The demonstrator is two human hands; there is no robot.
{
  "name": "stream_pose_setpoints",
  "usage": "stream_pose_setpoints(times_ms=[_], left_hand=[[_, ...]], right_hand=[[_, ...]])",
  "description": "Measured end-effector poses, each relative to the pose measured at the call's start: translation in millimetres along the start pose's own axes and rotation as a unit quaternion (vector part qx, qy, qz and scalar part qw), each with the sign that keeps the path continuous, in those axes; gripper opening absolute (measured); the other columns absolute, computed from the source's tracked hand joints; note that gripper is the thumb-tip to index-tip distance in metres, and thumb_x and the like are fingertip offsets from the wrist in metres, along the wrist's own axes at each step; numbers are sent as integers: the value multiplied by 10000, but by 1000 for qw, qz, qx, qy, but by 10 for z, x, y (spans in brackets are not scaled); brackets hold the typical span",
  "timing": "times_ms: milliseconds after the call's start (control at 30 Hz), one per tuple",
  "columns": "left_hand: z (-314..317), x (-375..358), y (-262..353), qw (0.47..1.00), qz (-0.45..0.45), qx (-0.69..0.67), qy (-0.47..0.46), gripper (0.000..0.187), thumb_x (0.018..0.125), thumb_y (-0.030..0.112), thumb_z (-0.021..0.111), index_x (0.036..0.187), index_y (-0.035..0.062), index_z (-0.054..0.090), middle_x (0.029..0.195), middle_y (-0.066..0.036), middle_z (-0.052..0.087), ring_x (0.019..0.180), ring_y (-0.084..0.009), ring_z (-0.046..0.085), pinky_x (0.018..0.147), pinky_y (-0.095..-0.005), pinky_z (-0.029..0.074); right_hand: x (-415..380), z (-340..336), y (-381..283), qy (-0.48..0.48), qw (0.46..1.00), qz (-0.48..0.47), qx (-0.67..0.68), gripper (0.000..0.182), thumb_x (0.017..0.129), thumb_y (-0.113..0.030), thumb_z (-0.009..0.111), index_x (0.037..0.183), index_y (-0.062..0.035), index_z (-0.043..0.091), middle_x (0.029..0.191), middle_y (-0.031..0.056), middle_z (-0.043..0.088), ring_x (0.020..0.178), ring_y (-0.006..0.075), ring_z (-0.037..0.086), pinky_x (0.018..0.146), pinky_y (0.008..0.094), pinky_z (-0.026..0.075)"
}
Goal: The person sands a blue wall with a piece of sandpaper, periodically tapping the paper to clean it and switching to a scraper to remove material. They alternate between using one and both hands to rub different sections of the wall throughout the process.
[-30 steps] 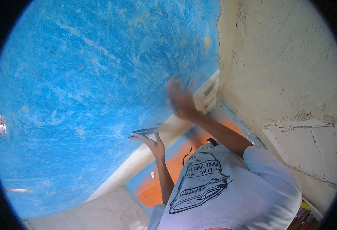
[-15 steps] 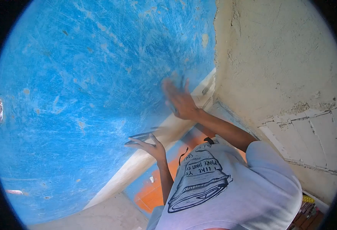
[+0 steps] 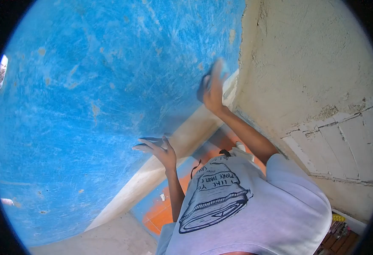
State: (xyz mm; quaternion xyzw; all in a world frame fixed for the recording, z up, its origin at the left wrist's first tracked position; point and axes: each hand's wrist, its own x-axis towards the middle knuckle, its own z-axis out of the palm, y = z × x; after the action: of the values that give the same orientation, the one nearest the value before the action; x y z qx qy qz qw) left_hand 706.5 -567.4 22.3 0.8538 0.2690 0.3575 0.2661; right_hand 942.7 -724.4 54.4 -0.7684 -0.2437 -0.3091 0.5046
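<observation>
A large scuffed blue wall (image 3: 89, 106) fills the left and middle of the view. My left hand (image 3: 159, 152) rests its spread fingertips on the blue surface near its lower edge, holding nothing. Higher and to the right, my right hand (image 3: 214, 87) is pressed flat to the blue paint close to the corner, its fingers together and smeared by motion. A pale bluish patch shows beside its fingertips; what it is cannot be made out. Dark shadows lie beside both hands.
A cream ledge (image 3: 186, 135) runs diagonally below the blue surface. Rough beige wall (image 3: 309, 63) stands at the right. Orange and blue floor (image 3: 159, 216) shows beneath. Reddish items with a yellow object (image 3: 337, 217) lie at the lower right. My printed white shirt (image 3: 258, 212) fills the bottom.
My right hand has moved up and right along the blue surface, towards the corner. My left hand appears slightly higher and further left; the whole view has shifted a little.
</observation>
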Motion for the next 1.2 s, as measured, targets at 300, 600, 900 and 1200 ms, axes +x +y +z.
stream_pose_setpoints(times_ms=[300,600,900,1200], left_hand=[[-144,-54,-162,996,67,20,-58,1020,935,128,689,1632,73,-52,1595,-363,-252,1481,-530,-244,1175,-650,-86],[-91,-121,-292,993,65,51,-79,912,1003,274,620,1628,36,0,1569,-432,-203,1470,-582,-202,1161,-699,-29],[121,-143,-262,995,-1,49,-85,988,1015,435,577,1606,2,-85,1531,-428,-300,1427,-597,-285,1127,-725,-77],[276,-150,-113,996,-50,16,-67,1098,991,512,593,1580,-2,-177,1512,-389,-381,1411,-545,-365,1121,-719,-103]], right_hand=[[46,150,237,69,994,59,60,764,904,-20,545,1587,45,207,1631,262,274,1534,358,256,1156,745,-15],[100,119,62,104,994,7,-17,776,883,-40,582,1596,-63,278,1653,205,266,1545,364,218,1163,743,70],[77,21,288,32,997,-63,8,720,869,-17,590,1554,-45,370,1602,217,354,1522,352,275,1168,742,54],[-97,52,354,-181,960,-182,-114,725,911,-98,605,1568,-6,314,1611,242,330,1529,401,243,1122,796,-60]])
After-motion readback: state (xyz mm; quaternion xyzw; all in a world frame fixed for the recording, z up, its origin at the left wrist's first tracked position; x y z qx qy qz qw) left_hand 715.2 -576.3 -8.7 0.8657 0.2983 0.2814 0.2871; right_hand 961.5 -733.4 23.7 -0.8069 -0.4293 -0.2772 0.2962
